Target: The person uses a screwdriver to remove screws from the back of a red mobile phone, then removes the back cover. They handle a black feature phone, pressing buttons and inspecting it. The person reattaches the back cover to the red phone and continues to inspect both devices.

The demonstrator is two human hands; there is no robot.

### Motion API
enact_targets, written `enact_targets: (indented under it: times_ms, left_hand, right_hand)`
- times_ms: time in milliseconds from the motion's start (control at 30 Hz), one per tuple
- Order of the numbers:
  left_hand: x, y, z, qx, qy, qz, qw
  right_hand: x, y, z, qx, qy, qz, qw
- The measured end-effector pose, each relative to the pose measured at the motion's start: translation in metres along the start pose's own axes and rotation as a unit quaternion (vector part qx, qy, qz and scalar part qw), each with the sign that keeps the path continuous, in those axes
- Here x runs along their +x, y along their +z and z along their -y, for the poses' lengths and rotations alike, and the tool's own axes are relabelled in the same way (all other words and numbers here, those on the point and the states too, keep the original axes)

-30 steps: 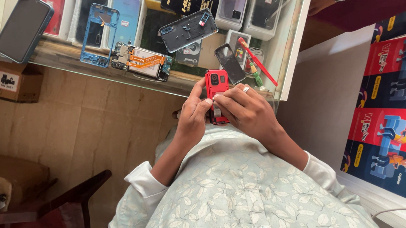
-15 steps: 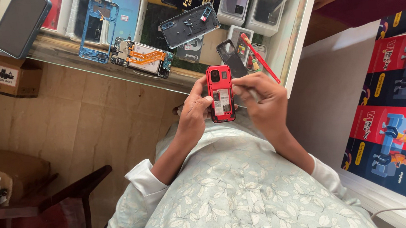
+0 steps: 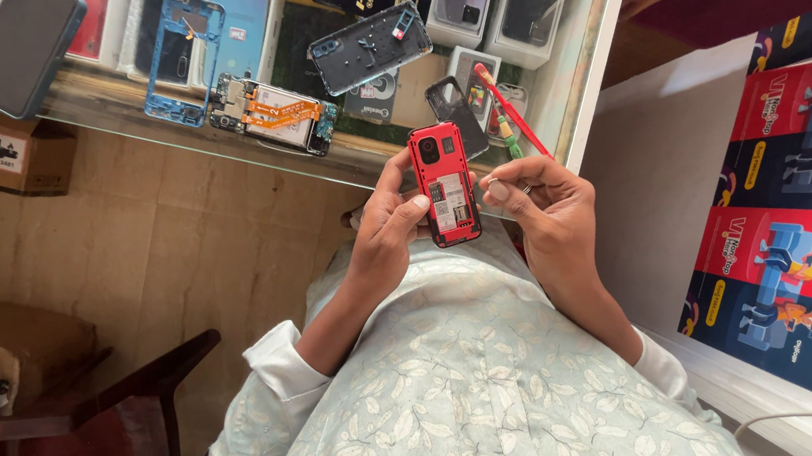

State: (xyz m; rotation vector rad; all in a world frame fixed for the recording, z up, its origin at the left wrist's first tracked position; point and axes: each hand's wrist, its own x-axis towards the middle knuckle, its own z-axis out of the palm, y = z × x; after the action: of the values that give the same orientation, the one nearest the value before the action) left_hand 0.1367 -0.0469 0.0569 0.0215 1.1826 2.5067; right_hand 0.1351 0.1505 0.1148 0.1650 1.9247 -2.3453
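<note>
Red phone (image 3: 445, 184) between both hands (image 3: 387, 235)

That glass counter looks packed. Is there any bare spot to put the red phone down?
Little room. The counter is crowded with a blue frame, a circuit board, a dark back cover and a red tool. One bare strip lies along the near edge, between the grey phone and the blue frame.

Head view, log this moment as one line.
left hand: holds red phone, back open | right hand: beside it, red tool | glass counter: phone parts
</note>
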Motion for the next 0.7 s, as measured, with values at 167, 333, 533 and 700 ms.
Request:
enact_targets:
  times_ms: [167,333,533,700]
  left_hand:
    - [-0.002,0.003,-0.002,0.008,-0.01,0.016,1.0]
    - [0.0,0.005,0.001,0.011,-0.004,0.028,1.0]
    - [0.001,0.005,0.005,0.012,-0.02,0.026,0.999]
    - [0.001,0.008,0.006,0.032,-0.013,0.027,0.999]
  right_hand:
    - [-0.003,0.001,0.006,-0.058,-0.044,0.024,0.997]
    - [-0.003,0.01,0.018,-0.352,-0.198,0.032,0.914]
    - [-0.003,0.016,0.027,-0.416,-0.214,0.079,0.88]
    - [-0.002,0.02,0.022,-0.415,-0.184,0.065,0.888]
